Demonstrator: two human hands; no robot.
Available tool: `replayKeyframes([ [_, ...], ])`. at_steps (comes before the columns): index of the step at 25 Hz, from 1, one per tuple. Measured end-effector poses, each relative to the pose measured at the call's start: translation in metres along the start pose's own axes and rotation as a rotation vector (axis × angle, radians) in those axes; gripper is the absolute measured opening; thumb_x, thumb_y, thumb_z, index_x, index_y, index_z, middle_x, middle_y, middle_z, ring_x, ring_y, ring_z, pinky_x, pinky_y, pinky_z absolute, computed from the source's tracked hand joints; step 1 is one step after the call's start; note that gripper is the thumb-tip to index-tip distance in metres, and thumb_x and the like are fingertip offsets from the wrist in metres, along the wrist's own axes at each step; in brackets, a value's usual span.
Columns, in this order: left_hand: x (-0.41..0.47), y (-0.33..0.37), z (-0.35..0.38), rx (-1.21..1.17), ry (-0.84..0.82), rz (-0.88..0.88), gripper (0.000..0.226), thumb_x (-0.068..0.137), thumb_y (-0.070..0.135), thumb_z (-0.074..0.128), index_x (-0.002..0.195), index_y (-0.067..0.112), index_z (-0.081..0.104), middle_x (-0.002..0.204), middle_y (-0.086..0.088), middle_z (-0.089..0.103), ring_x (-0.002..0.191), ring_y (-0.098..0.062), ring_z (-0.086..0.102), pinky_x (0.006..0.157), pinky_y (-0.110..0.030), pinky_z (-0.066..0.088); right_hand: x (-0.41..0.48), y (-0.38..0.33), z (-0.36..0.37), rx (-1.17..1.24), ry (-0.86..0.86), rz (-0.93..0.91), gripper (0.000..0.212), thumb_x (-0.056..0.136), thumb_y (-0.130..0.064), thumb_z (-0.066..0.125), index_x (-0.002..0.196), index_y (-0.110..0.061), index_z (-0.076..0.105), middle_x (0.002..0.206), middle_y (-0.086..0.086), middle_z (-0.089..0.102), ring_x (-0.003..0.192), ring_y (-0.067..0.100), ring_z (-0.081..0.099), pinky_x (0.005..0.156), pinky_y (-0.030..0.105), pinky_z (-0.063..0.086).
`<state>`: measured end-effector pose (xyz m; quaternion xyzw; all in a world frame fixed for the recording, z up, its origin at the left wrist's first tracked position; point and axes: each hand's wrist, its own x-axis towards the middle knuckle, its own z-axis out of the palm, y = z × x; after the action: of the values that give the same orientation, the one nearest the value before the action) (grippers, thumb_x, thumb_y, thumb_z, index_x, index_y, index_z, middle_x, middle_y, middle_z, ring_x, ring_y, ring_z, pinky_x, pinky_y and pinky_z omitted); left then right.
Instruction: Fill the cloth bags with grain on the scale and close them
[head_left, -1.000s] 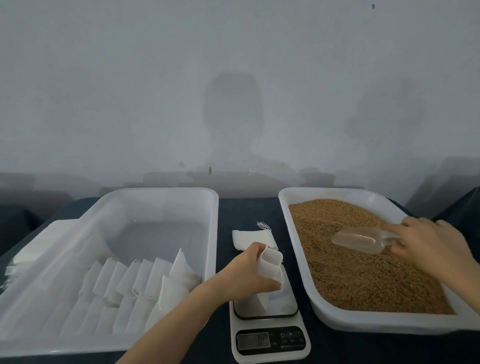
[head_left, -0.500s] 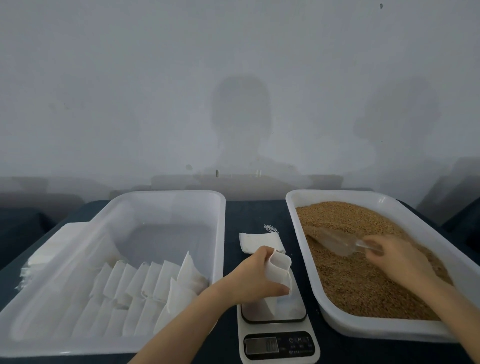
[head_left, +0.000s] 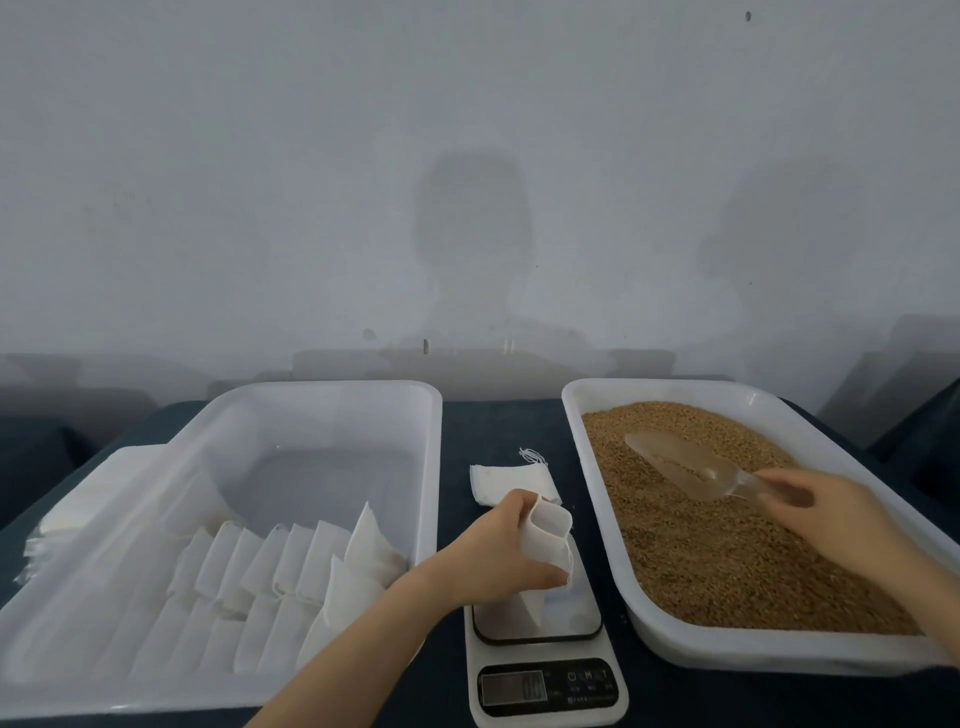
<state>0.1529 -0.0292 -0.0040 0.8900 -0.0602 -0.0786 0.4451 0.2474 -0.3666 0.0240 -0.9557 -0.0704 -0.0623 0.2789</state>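
The right hand (head_left: 831, 519) has pulled the clear scoop (head_left: 685, 467) back across the grain (head_left: 701, 571), fingers curled round its handle. The left hand (head_left: 498, 556) grips a white cloth bag (head_left: 548, 535), mouth open, standing on the scale (head_left: 545, 691). The dark surface (head_left: 498, 421) meets a grey wall (head_left: 467, 156).

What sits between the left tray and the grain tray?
Head view: the scale, the cloth bag the left hand holds over it, and a flat spare bag behind.

surface: dark table (head_left: 498, 426) | on it: left tray (head_left: 332, 385) | scale (head_left: 550, 686) | flat bag (head_left: 504, 483) | grain tray (head_left: 753, 652) | cloth stack (head_left: 78, 499)
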Motion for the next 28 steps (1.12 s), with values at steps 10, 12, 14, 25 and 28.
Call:
replayKeyframes([
  [10,0.001,0.0,0.0,-0.019,-0.007,0.002,0.072,0.076,0.038,0.076,0.131,0.036,0.03,0.119,0.012,0.048,0.1,-0.011,0.054,0.076,-0.019,0.049,-0.026,-0.074,-0.051,-0.06,-0.193,-0.354,0.039,0.079,-0.02,0.071,0.099,-0.052,0.059,0.092,-0.029,0.063,0.093,-0.014,0.054,0.069,0.014,0.045],
  [12,0.0,0.001,0.0,-0.022,-0.015,0.018,0.07,0.076,0.037,0.076,0.129,0.038,0.029,0.118,0.013,0.047,0.098,-0.009,0.053,0.07,-0.014,0.047,-0.025,-0.086,-0.056,-0.099,-0.22,-0.385,0.036,0.08,-0.024,0.07,0.1,-0.052,0.059,0.094,-0.029,0.062,0.093,-0.012,0.054,0.07,0.015,0.046],
  [14,0.0,0.002,0.001,-0.023,-0.018,0.023,0.072,0.077,0.036,0.076,0.131,0.036,0.029,0.119,0.012,0.047,0.1,-0.01,0.053,0.072,-0.015,0.046,-0.022,-0.095,-0.059,-0.175,-0.248,-0.42,0.034,0.081,-0.027,0.068,0.101,-0.054,0.059,0.095,-0.028,0.062,0.091,-0.008,0.056,0.072,0.018,0.049],
  [25,-0.004,0.01,-0.001,-0.065,0.009,0.015,0.062,0.083,0.04,0.069,0.134,0.03,0.034,0.114,0.011,0.051,0.093,-0.009,0.057,0.07,-0.015,0.048,-0.012,-0.136,-0.065,-0.499,-0.299,-0.593,0.024,0.082,-0.042,0.061,0.105,-0.051,0.059,0.094,-0.027,0.056,0.088,-0.006,0.051,0.075,0.018,0.041],
  [28,-0.005,0.012,-0.001,-0.087,0.02,0.032,0.06,0.084,0.04,0.068,0.133,0.028,0.037,0.114,0.013,0.053,0.096,-0.008,0.058,0.075,-0.015,0.05,-0.013,-0.148,-0.068,-0.579,-0.293,-0.628,0.023,0.083,-0.043,0.058,0.105,-0.049,0.061,0.095,-0.022,0.058,0.086,-0.004,0.052,0.075,0.016,0.038],
])
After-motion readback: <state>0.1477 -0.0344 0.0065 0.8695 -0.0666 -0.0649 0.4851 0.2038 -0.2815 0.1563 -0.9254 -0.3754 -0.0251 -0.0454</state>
